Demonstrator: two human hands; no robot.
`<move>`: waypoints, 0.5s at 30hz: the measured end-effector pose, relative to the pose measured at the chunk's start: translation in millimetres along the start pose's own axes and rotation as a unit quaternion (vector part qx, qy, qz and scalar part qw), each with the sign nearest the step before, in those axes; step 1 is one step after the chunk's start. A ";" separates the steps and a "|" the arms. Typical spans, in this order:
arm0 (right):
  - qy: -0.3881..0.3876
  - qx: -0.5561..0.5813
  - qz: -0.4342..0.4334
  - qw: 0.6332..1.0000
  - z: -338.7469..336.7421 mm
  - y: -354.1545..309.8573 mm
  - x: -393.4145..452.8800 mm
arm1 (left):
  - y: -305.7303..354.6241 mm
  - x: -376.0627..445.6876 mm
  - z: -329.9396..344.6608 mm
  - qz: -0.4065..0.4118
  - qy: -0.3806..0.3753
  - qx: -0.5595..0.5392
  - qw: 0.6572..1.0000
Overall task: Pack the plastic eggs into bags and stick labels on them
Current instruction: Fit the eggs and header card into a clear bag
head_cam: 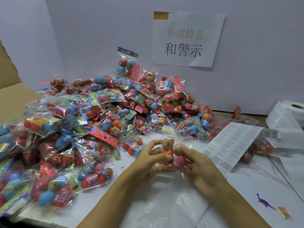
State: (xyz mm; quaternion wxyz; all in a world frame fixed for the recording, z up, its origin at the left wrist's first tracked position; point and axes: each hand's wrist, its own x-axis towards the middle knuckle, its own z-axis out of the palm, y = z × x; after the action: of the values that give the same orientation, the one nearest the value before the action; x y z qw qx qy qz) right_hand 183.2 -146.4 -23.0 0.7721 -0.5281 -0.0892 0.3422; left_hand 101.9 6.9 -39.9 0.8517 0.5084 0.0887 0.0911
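Mid-pack step: left hand [152, 155] and right hand [195, 163] both curl round a small cluster of eggs [171, 148] near centre, apparently inside a clear bag; blur hides the bag mouth. Label sheet [230, 145] lies just right. Finished pile [98, 112] sits far left. Likely next: close bag, peel one label.

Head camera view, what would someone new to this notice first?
First, the huge pile of bagged plastic eggs, red, blue and pink, heaped across the table's left and centre up to the back wall. Next, the left hand and right hand meeting front and centre, gripping a clear bag of eggs. Above them a paper sign hangs on the wall, with a label sheet lying to the right.
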 end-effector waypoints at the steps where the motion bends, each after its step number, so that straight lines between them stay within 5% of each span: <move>1: 0.004 -0.026 -0.009 1.000 0.8 0.4 -1.1 | -1.0 -1.6 1.1 -0.001 -0.009 0.005 1.000; 15: -0.021 -0.111 -0.079 0.990 -0.5 2.2 -7.0 | -9.1 -7.7 6.2 0.013 0.058 0.093 0.994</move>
State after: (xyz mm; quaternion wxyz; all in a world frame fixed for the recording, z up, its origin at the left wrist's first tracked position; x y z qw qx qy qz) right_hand 177.2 -150.6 -23.6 0.7309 -0.5947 -0.1842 0.2795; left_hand 96.5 -4.5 -44.5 0.7927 0.5804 0.1399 0.1229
